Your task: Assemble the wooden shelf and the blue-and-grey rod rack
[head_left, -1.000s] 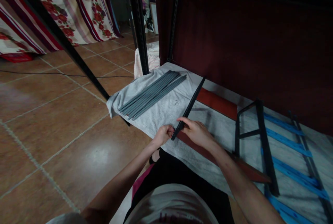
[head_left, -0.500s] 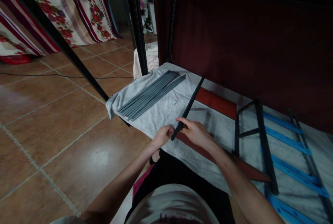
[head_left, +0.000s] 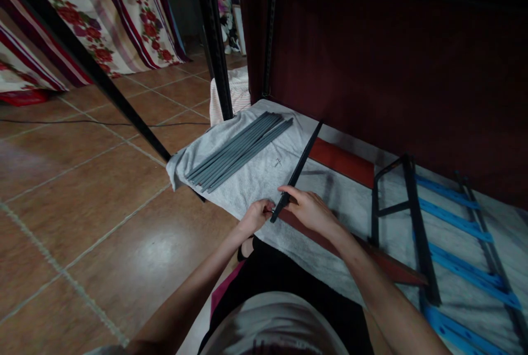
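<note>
A brown tiled floor (head_left: 94, 179) is spreading across the left side, and a dark red panel (head_left: 391, 80) is standing behind the work area. A floral striped curtain (head_left: 94, 19) is hanging at the upper left. A gray cloth (head_left: 264, 176) is covering the low surface in front of the person, wrinkling near its left end.

On the right of the cloth, a black metal frame (head_left: 423, 239) is lying beside several blue slats (head_left: 466, 220). A bundle of gray rods (head_left: 239, 151) is resting slantwise on the left part. An orange-red board (head_left: 342, 162) is lying toward the panel, while a darker reddish board (head_left: 398, 268) is stretching along the near side, partly hidden by the right arm.

The black bar (head_left: 305, 154) is slanting over the cloth, its near end pointing at the person. The right hand (head_left: 311, 209) is gripping it near that end, fingers closing around it with the thumb on top. The left hand (head_left: 256, 216) is pinching a small shiny piece (head_left: 273, 211) against the bar's near end, its fingers nearly closed. Small thin metal pieces (head_left: 278, 163) are lying between the rods and the bar.
</note>
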Available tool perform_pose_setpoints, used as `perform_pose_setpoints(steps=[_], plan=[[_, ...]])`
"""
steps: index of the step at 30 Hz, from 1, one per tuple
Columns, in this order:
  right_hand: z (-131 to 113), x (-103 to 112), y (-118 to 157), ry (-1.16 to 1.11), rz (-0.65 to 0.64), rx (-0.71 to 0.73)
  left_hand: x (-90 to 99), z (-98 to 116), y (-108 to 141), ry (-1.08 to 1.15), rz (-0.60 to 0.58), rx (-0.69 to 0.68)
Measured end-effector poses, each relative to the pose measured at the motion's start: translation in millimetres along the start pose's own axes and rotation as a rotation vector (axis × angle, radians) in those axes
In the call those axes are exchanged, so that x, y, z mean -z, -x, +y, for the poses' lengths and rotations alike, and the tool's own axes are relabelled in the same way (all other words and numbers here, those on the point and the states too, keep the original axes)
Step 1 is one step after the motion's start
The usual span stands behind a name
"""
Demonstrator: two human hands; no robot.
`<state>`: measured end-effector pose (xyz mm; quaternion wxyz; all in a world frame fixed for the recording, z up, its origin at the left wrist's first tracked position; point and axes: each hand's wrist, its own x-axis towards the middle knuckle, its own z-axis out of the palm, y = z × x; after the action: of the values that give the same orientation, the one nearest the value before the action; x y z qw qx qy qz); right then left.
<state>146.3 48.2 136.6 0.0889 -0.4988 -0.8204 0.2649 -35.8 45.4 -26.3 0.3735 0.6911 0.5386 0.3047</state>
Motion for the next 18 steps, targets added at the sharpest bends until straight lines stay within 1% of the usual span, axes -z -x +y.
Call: perform_pose_setpoints(steps=[2,5,9,14,18], plan=[[-0.2,0.3,0.1,-0.005,-0.003,-0.003,0.9,0.8,0.3,-0.044,-0.014,-0.016],[0.2,0.0,-0.1,0.003,-0.006,0.003,1.4,6.8,1.7,-0.167,-0.056,-0.041],[1.2,-0.9,-0.4,0.002,-0.008,0.007,2.1,13.8,4.4,-0.301,-0.068,-0.077],[0.3,-0.7,-0.6,-0.011,-0.019,-0.008,6.4,13.0,3.4,-0.234,-0.098,-0.08],[-0.7,-0.8,-0.5,0.008,-0.03,-0.017,4.3,14.8,2.6,-0.292,-0.123,-0.074]])
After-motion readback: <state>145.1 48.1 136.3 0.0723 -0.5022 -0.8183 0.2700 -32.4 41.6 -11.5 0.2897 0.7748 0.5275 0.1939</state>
